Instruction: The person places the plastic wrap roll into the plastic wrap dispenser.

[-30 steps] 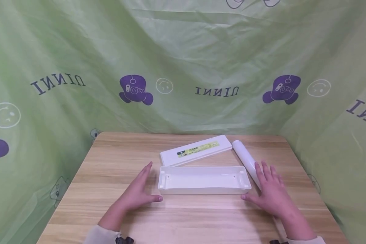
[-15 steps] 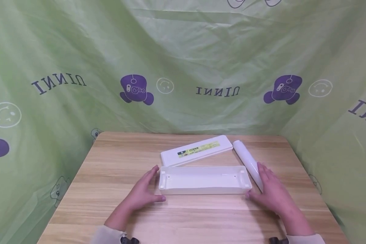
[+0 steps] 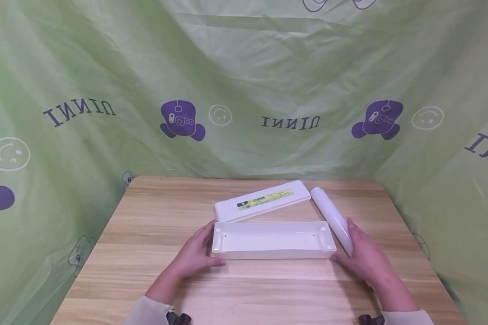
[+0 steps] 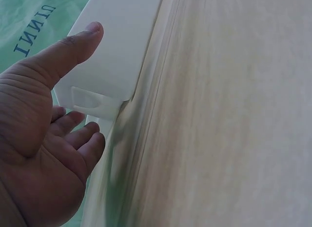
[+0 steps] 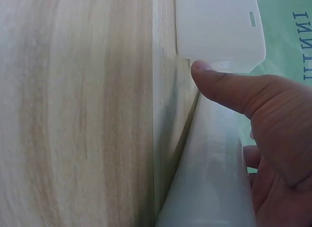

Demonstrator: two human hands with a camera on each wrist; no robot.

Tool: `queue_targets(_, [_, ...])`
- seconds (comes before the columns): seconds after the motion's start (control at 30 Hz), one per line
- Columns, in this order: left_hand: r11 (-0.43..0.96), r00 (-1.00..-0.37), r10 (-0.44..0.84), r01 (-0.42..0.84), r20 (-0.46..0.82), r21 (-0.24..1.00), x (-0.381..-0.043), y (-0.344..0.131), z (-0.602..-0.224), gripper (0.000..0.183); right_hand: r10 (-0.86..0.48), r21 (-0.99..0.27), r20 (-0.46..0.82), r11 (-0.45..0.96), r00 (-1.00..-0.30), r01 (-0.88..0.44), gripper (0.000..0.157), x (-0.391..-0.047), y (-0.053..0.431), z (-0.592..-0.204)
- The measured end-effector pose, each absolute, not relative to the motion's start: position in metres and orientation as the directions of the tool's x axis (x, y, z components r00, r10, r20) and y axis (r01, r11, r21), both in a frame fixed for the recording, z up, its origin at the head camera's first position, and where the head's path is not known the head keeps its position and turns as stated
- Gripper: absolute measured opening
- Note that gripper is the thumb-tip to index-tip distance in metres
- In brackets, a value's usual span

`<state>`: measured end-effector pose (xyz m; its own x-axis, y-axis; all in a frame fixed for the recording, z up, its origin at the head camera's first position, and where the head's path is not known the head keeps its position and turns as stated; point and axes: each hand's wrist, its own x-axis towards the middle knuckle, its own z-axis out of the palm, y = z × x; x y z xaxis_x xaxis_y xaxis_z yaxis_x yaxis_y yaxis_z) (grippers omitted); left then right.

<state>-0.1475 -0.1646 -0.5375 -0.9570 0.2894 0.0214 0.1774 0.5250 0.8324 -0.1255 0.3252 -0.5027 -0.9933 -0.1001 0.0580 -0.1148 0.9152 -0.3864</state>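
A long white open box (image 3: 273,255) lies crosswise on the wooden table in the head view, its inside bare. My left hand (image 3: 192,258) is spread around its left end, thumb before the front wall and fingers at the end wall; contact is unclear. In the left wrist view those fingers (image 4: 92,148) are loosely bent beside the end wall. A glossy white roll of plastic wrap (image 3: 331,216) slants at the box's right. My right hand (image 3: 368,258) stands at the roll's near end. Its thumb (image 5: 229,88) is by the box corner, its fingers on the roll's far side.
Behind the box lies a white lid (image 3: 264,201) with a yellow-green label, set at an angle. The wooden table (image 3: 154,216) ends at a green printed curtain (image 3: 244,153) on its back and sides.
My left hand has moved right and forward, closer to the box's left end. My right hand has shifted slightly right, its fingers drawing together. Box, lid and roll lie as before.
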Motion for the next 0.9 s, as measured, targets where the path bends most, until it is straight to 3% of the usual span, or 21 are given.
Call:
queue_targets(0.43, [0.446,-0.963,0.266,0.097,-0.028,0.890,-0.1500,-0.1618,-0.5364,0.119,-0.057,-0.358,0.065,0.930,-0.996,-0.077,0.102,-0.1265,0.3264,-0.5080])
queue_targets(0.9, [0.427,-0.964,0.264,0.092,-0.026,0.899,-0.1496,-0.1614,-0.5366,0.118,-0.038,-0.396,0.081,0.916,-0.996,-0.067,0.083,-0.1267,0.3263,-0.5100])
